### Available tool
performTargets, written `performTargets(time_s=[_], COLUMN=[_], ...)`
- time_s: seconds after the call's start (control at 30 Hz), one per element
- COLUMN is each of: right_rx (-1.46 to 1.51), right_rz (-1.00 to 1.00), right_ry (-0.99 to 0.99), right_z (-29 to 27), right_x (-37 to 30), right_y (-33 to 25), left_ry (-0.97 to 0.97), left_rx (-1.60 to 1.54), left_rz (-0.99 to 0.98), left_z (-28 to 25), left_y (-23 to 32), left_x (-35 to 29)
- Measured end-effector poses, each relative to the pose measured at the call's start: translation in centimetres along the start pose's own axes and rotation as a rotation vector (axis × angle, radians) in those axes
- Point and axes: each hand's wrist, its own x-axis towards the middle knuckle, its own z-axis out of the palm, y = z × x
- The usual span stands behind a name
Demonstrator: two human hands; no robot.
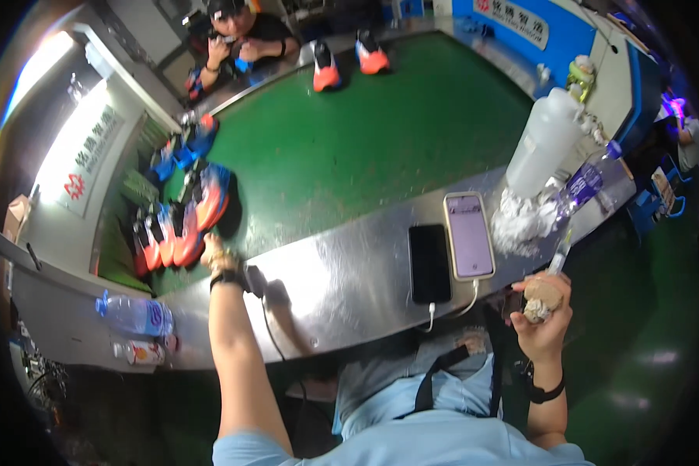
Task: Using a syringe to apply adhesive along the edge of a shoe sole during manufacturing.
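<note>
My left hand (pixel 216 253) reaches far left across the metal ledge (pixel 342 272) and touches the nearest of several orange, blue and black sports shoes (pixel 186 221) bunched on the green conveyor belt (pixel 365 132); whether it grips one I cannot tell. My right hand (pixel 547 307) is raised near my chest, shut on a crumpled beige cloth pad (pixel 540 299) and a thin brush handle (pixel 559 252) that sticks up from it.
Two phones, one dark (pixel 429 264) and one lit (pixel 469 234), lie on the ledge with cables. A white plastic jug (pixel 544 144), a water bottle (pixel 586 182) and crumpled tissue (pixel 520 221) stand at right. Two orange shoes (pixel 349 62) sit far up the belt by a seated person (pixel 237 39). A bottle (pixel 136 314) lies at left.
</note>
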Motion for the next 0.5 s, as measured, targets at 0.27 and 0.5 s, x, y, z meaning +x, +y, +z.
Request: performTargets(time_s=[0.27,0.5], right_rx=[0.362,0.592], right_rz=[0.454,0.691], right_ry=[0.033,0.114], right_z=[3.5,4.9], right_x=[-1.0,-0.5], right_y=[4.4,5.3], left_ry=[-0.355,-0.870], left_rx=[-0.050,0.528], left_rz=[0.294,1.063], left_z=[8.6,18.5], left_y=[11.1,24.1], left_x=[-12.7,-34.4])
